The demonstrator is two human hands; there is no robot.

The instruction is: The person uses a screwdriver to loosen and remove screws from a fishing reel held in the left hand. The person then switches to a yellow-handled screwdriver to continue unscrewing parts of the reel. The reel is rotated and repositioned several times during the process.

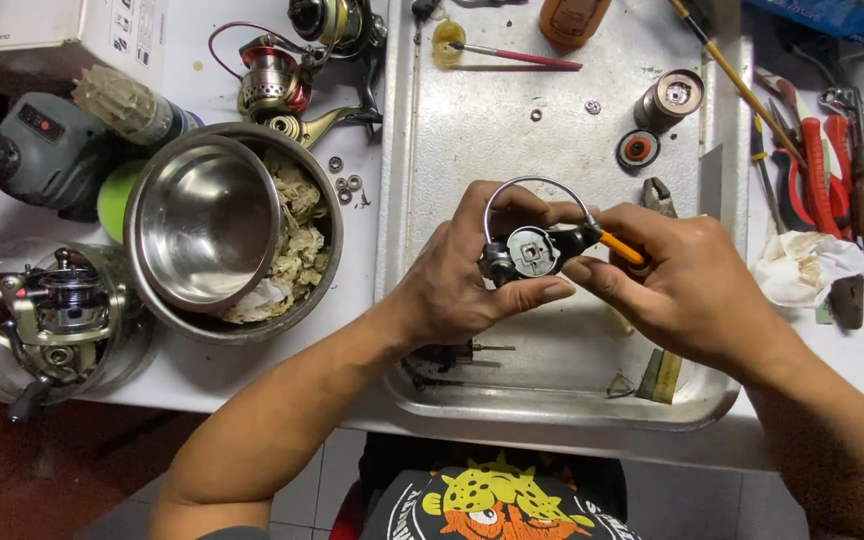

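Observation:
My left hand (467, 275) grips a black and grey fishing reel rotor (530, 250) with a thin wire bail arm (532, 185) arching over it. It is held above a shallow metal tray (472, 120). My right hand (687, 285) holds an orange-handled tool (620, 247) whose tip meets the right side of the rotor. Both hands are close together over the tray's middle.
On the tray lie a cylindrical spool (670, 98), a round red-centred cap (638, 149), a red-handled brush (517, 55) and small washers. Left stand nested steel bowls (207, 225) with rags, reel parts (272, 80) and a reel in a clear bowl (57, 310). Pliers (822, 170) lie right.

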